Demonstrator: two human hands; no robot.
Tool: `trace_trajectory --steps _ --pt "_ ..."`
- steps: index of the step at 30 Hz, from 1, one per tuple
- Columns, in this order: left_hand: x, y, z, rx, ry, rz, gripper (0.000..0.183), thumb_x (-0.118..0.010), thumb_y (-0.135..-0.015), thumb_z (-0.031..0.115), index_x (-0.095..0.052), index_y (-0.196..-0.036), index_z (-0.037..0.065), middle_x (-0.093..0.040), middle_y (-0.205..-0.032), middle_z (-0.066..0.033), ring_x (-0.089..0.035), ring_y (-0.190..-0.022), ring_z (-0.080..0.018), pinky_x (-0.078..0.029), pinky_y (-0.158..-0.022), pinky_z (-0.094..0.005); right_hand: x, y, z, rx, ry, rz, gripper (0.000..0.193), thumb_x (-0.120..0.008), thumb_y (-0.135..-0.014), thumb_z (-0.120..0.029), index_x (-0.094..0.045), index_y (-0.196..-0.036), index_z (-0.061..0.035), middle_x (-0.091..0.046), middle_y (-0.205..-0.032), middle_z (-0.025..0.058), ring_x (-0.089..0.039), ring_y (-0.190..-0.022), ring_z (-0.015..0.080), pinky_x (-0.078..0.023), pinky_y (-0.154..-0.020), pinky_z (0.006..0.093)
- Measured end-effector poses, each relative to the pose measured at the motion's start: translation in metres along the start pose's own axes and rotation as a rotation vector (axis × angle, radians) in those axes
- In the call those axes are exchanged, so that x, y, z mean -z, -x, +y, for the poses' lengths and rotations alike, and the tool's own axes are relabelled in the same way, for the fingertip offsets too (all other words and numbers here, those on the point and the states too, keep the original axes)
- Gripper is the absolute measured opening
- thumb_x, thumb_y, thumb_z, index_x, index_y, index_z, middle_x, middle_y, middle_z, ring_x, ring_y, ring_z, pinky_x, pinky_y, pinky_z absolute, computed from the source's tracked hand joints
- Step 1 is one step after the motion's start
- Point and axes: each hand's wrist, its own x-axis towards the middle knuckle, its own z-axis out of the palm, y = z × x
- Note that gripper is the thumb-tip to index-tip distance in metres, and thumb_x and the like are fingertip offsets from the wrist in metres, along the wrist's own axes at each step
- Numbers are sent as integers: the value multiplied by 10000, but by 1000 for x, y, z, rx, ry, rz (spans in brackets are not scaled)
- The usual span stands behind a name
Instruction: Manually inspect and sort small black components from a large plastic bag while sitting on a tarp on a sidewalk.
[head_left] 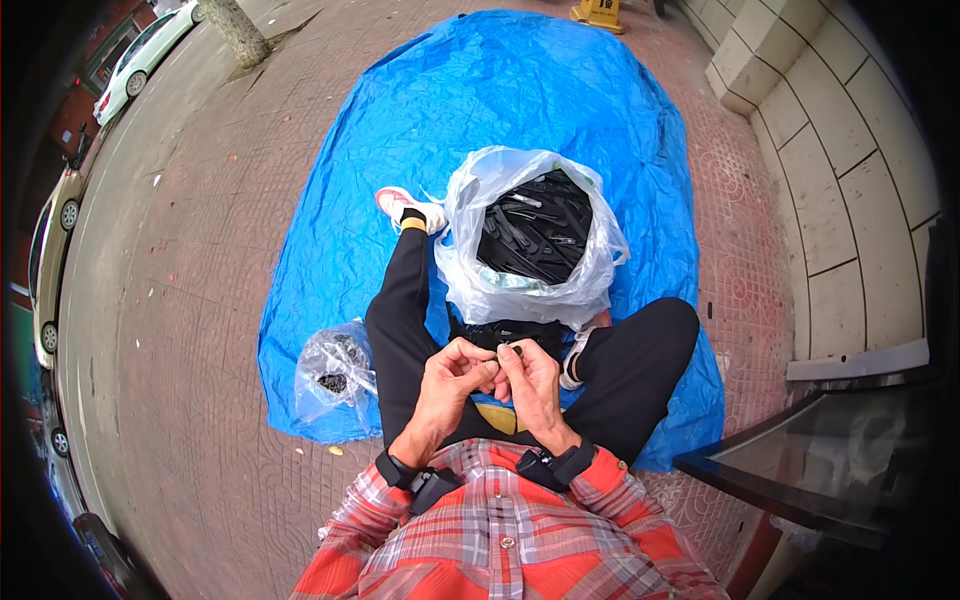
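My left hand (448, 388) and my right hand (536, 388) meet in front of my lap, fingers closed in a pinch with the fingertips almost touching. A small dark bit shows at the right fingertips, too small to name; what the left fingers pinch is hidden. Just beyond my hands stands a large clear plastic bag (462, 255), its mouth open, full of long flat black pieces (535, 228). More black pieces (515, 333) lie between the bag and my hands. Left of my leg sits a smaller clear bag (318, 362) with little dark parts inside.
A crumpled blue tarp (480, 90) lies under everything, over reddish paving (220, 260). My legs in black trousers (400, 300) bend around the large bag. At right are a tiled wall (850, 190) and a dark-framed glass panel (830, 440). Parked cars (55, 250) line the left.
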Motion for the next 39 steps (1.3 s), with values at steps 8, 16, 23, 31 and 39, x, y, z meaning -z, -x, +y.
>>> trace_trajectory --steps 8,16,23,31,39 --pt "-9 5 2 -2 -3 88 118 -581 -824 22 -600 -937 -6 -602 -708 -31 -546 -591 -75 -454 -571 -201 -1 1 -4 -25 -115 19 233 -538 -895 -220 -534 -787 -13 -538 -602 15 -461 -454 43 -373 -407 182" --pt "-15 8 9 2 -38 120 125 -562 -823 17 -601 -929 -35 -607 -696 -45 -560 -572 -89 -465 -551 -214 2 2 -4 -71 -226 -15 234 -539 -895 -227 -535 -801 -13 -535 -608 25 -468 -463 54 -376 -418 187" --pt "-12 8 12 20 -17 101 92 -568 -806 5 -607 -880 -33 -604 -672 -56 -566 -563 -110 -469 -547 -231 3 3 -5 -118 -357 -61 234 -539 -894 -230 -530 -814 -11 -539 -613 44 -482 -463 84 -378 -420 205" --pt "-7 7 16 47 -75 85 86 -591 -794 -5 -609 -877 -22 -588 -649 -34 -540 -538 -91 -442 -521 -212 2 4 -6 -149 -381 -70 210 -537 -894 -220 -530 -832 -19 -547 -626 51 -493 -459 98 -382 -419 211" --pt "-10 8 16 32 -234 114 109 -600 -786 17 -604 -885 -30 -581 -657 -10 -494 -558 -39 -419 -520 -185 -8 12 -14 466 468 52 106 -591 -820 -46 -549 -822 50 -554 -659 112 -539 -486 185 -429 -442 291"
